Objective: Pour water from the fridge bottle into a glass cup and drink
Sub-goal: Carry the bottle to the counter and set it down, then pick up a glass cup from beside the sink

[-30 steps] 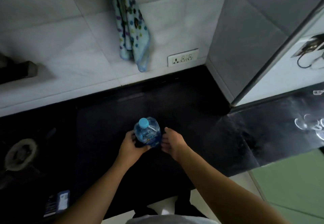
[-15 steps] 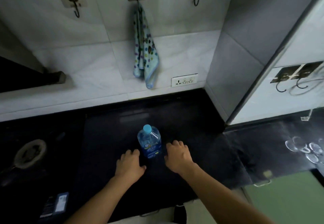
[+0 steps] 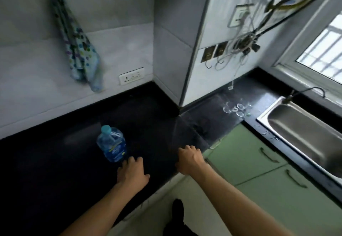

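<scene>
Our bottle (image 3: 112, 144) stands capped near the worktop (image 3: 55, 161) front edge, left hand (image 3: 132, 173) just beside it, right hand (image 3: 190, 160) apart, both loosely spread, holding nothing. It looks full, heavy, maybe slippery: we grip mid-body. Glasses (image 3: 236, 108) wait by the sink (image 3: 303, 130).

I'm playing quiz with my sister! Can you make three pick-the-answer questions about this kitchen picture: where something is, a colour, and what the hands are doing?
1. Where do the glass cups stand?
A. in the sink
B. on the black counter, left of the sink
C. beside the bottle

2. What colour is the water bottle's cap?
A. red
B. white
C. light blue

3. What are the hands doing?
A. holding nothing
B. lifting the bottle
C. drinking

Answers:
1 B, the cups sit on the counter between the wall corner and the sink.
2 C, the cap on top is light blue.
3 A, the left hand and right hand are both empty; the bottle stands alone.
</scene>
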The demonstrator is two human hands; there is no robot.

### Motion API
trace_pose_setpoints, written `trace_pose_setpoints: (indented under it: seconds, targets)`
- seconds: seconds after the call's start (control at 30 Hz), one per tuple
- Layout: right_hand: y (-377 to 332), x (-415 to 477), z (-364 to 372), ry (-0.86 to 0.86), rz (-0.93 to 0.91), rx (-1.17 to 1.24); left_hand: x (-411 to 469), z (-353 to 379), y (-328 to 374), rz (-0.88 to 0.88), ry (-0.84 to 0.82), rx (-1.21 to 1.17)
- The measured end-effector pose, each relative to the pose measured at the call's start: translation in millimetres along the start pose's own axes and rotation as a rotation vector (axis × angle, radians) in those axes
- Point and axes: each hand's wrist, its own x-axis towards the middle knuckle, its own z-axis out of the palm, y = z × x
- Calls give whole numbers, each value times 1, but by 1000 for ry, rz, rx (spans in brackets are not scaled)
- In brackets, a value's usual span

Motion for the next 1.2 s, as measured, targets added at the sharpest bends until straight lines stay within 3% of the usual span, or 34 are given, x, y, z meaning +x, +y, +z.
trace_pose_setpoints:
  seconds: [0.37, 0.7, 1.2]
  targets:
    - [164, -21, -2, 86, 219, 150, 34, -9, 180, 210, -5, 149]
    - [350, 0, -9, 108, 236, 171, 83, 7, 351, 202, -20, 142]
    - [443, 93, -23, 133, 264, 478, 197, -7, 439, 248, -11, 125]
